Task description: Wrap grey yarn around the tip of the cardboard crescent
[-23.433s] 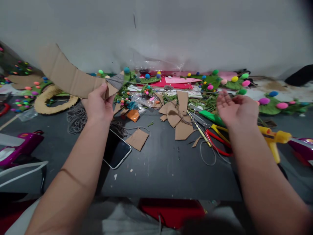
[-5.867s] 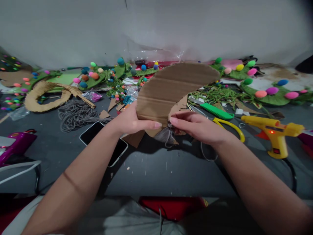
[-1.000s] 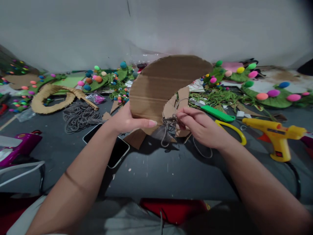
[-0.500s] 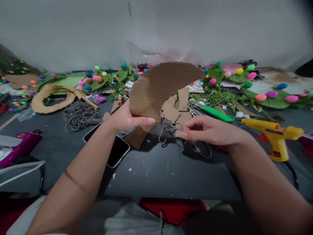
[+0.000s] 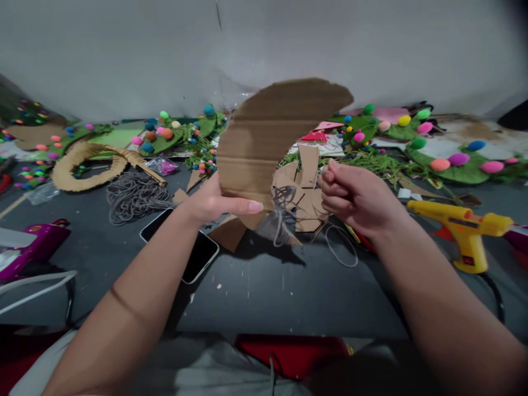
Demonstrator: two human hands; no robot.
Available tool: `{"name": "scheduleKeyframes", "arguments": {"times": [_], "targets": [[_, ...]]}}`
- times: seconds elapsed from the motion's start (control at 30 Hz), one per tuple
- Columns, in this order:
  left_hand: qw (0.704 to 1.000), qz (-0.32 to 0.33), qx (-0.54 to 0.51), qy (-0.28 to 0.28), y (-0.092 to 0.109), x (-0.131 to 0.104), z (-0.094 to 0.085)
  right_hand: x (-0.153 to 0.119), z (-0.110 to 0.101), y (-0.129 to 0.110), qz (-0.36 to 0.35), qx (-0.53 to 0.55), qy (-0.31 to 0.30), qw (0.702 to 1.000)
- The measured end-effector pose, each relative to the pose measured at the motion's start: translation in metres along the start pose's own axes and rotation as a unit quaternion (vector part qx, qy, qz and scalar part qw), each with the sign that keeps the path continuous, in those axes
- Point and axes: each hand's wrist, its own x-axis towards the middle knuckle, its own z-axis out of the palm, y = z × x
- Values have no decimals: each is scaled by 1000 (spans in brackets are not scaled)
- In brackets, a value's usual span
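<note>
In my left hand (image 5: 218,201) is a curved, crescent-like piece of brown cardboard (image 5: 264,132), raised above the table with the thumb across its near face. A tangle of grey cord (image 5: 282,212) hangs at the cardboard's lower inner edge. To the right, my right hand (image 5: 357,192) is closed in a fist around a strand of the grey cord, most of which the fingers hide. A loose loop of cord (image 5: 341,250) dangles below that hand. Cut cardboard scraps (image 5: 307,206) lie behind, between the two hands.
A yellow glue gun (image 5: 464,225) lies at right, a phone (image 5: 200,256) under my left forearm. Further left are a grey cord heap (image 5: 134,198), a cardboard ring (image 5: 78,176) and a purple tool (image 5: 43,247). Green leaves with coloured pompoms (image 5: 457,159) line the back.
The cardboard has risen and tilted, showing more of its face. My right hand has moved up and right and curled from a pinch into a fist. The cord tangle has shifted.
</note>
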Motion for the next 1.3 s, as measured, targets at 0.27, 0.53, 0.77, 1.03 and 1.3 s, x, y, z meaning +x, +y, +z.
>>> {"name": "scheduleKeyframes", "arguments": {"times": [0.27,0.53,0.77,1.03,1.3], "targets": [[993,-35,-107,-24,6,-1,10,-3,3,7,-154,-242,67,956],[994,-34,-94,-34,5,-1,9,-17,27,9,-269,-315,-41,910],[995,-16,-84,-59,4,-1,9,-19,30,9,-193,-323,-95,922],[996,-11,-60,-64,8,0,8,-18,30,11,-200,-258,-21,945],[996,-23,-50,-70,-5,-5,-4,-20,33,6,-183,-227,49,955]]}}
